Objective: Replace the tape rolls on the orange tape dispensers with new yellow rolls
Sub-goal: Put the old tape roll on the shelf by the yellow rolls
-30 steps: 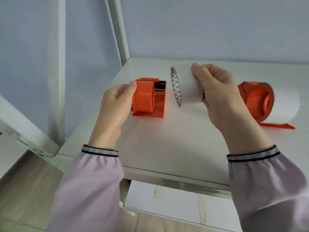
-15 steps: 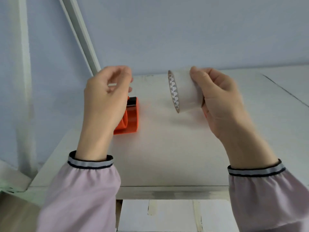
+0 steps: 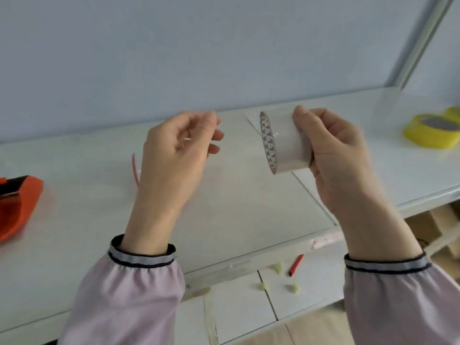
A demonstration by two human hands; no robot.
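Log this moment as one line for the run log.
right hand: holds white tape roll above shelf | left hand: raised, empty | orange dispenser: far left | yellow rolls: far right, untouched

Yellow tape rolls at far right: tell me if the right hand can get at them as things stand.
Probably not yet: the right hand is shut on the white tape roll. The shelf towards the yellow rolls looks bare.

Single head-worn view, wide-angle, looking forward and down from close above the white desk (image 3: pixel 249 220). Faces the pale wall behind; takes in both forearms near the lens, desk edge and floor below.
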